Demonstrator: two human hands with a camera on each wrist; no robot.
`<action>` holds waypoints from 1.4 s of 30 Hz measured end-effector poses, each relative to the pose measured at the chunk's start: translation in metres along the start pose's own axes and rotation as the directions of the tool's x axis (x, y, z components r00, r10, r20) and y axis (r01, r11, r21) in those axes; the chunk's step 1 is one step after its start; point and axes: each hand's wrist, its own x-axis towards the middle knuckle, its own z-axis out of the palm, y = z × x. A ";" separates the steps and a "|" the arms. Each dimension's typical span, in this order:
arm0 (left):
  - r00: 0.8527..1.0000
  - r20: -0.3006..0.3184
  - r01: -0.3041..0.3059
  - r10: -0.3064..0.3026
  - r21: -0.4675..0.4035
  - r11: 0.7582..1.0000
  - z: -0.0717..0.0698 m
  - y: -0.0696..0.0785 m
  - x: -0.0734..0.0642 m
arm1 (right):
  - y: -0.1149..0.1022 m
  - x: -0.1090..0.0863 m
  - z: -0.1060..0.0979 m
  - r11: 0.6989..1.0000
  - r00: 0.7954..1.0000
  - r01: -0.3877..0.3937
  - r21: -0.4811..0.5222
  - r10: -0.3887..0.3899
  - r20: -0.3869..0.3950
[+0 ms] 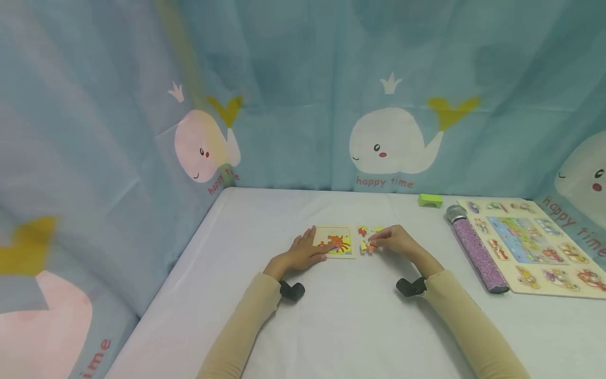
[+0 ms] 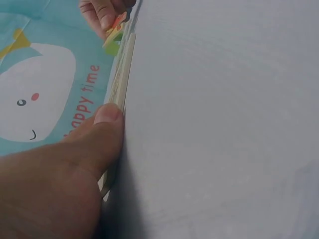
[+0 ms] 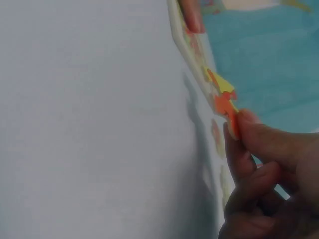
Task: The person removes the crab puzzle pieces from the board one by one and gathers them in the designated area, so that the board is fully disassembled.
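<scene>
A small wooden jigsaw board (image 1: 333, 230) with a partly filled orange and yellow picture lies on the table. My left hand (image 1: 302, 252) rests on its left side with fingers spread, one reaching over the picture. In the left wrist view the thumb (image 2: 108, 115) lies along the board's near edge. Just right of the board, my right hand (image 1: 397, 239) pinches an orange and yellow puzzle piece (image 3: 227, 102) between thumb and forefinger, raised and tilted. Behind it lie a red and yellow puzzle piece (image 1: 362, 231) and a yellow-green one (image 1: 376, 229), partly hidden by the fingers.
On the right, a purple glitter microphone (image 1: 479, 253) lies along a larger wooden picture board (image 1: 513, 284). A green block (image 1: 430, 200) sits near the table's back edge. Whale-print curtains (image 1: 293, 147) hang behind and to the left of the white table (image 1: 341, 326).
</scene>
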 end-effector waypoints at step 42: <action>0.998 -0.063 0.004 -0.007 -0.050 0.999 0.002 -0.003 -0.003 | -0.054 0.030 0.067 0.974 0.986 0.165 -0.156 -0.168 -0.005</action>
